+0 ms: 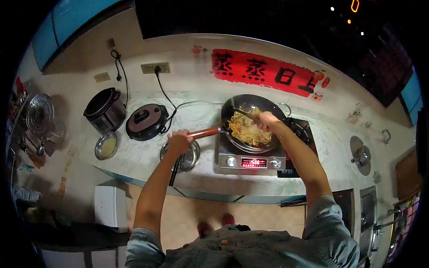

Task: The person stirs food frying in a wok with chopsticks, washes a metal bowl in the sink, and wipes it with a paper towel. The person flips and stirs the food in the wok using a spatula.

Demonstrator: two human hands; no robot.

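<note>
A dark wok (232, 103) holding yellowish-brown food (250, 130) sits on a silver induction cooker (223, 160) whose red display is lit. My left hand (180, 140) is closed around the wok's reddish-brown wooden handle (204, 133), at its left end. Over the right part of the wok, my right hand (267, 120) is closed on a dark utensil (243, 113) that reaches left into the pan above the food. The far end of that utensil is hard to make out. Below my left hand is a metal bowl (192, 156) with dark chopsticks (174, 173) beside it.
An open cooker pot (107, 117), its dark lid (145, 121) and a small bowl of pale liquid (107, 147) stand at the counter's left. A black appliance (307, 134) lies right of the wok. A white bin (109, 207) is on the floor at left.
</note>
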